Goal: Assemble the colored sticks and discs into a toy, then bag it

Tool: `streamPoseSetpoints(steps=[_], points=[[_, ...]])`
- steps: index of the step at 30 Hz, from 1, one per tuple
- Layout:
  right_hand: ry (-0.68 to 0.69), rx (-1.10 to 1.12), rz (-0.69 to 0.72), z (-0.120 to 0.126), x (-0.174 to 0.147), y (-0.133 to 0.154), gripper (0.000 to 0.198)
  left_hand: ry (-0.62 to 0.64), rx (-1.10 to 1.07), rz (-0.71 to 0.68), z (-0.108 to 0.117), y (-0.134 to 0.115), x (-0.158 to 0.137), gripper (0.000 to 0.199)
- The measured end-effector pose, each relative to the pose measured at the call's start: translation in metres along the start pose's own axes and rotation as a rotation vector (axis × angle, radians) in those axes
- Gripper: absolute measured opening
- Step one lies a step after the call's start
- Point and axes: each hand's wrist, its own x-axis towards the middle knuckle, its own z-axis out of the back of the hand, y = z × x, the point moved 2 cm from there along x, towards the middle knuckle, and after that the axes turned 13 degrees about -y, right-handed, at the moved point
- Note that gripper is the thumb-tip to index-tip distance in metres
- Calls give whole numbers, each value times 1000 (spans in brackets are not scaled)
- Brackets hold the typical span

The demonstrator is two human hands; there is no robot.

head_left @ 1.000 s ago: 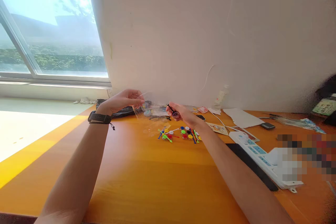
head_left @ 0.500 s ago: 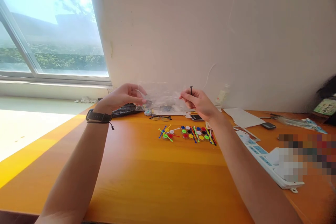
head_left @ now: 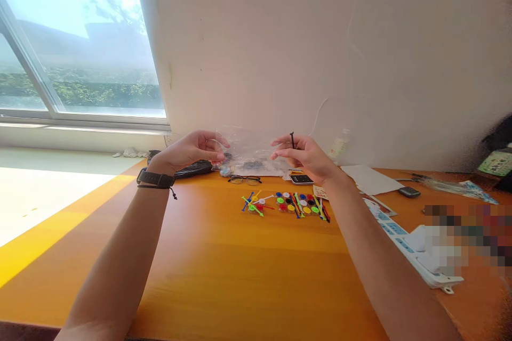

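A clear plastic bag (head_left: 250, 145) hangs over the far part of the table, its left edge at the fingers of my left hand (head_left: 196, 150). The thumb and fingers of that hand are curved around this edge. My right hand (head_left: 302, 154) is at the bag's right side, thumb and forefinger parted. A thin black plastic stick (head_left: 292, 140) with a wider tip stands up from between its fingers. Below lie small round coloured discs (head_left: 290, 208) and coloured arrow-ended sticks (head_left: 296, 204), with another cluster of coloured sticks (head_left: 256, 204) to their left.
Folded eyeglasses (head_left: 245, 180) and a small black device (head_left: 301, 179) lie behind the pieces. A dark plastic bag (head_left: 194, 168) rests at the back left. To the right are white paper (head_left: 370, 178), a power strip (head_left: 404, 245) and a bottle (head_left: 339, 145) by the wall.
My right thumb and forefinger have parted from their pinch at the bag's edge. My left hand has shifted slightly right and down with the bag.
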Motion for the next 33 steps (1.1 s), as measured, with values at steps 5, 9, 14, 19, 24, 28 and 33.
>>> streamPoseSetpoints(steps=[5, 9, 14, 19, 24, 28, 33], points=[[16, -17, 37, -5, -2, 2, 38, 5, 70, -57, -9, -2, 2, 49], [-12, -64, 81, -9, -3, 5, 35, -393, 249, -390, -17, -13, 8, 71], [-46, -166, 93, -10, -3, 5, 35, -294, 628, -673, -52, -28, 2, 99], [-39, -253, 104, -11, -5, 3, 35, -129, 738, -716, -89, -16, 1, 120], [-21, -278, 129, -12, -4, 4, 34, -207, 715, -738, -102, 7, 10, 108], [-63, -336, 137, -8, -4, 5, 32, -253, 765, -724, -100, 11, 11, 108], [-113, -435, 166, -6, -6, 9, 34, -266, 809, -701, -98, 10, 11, 99]])
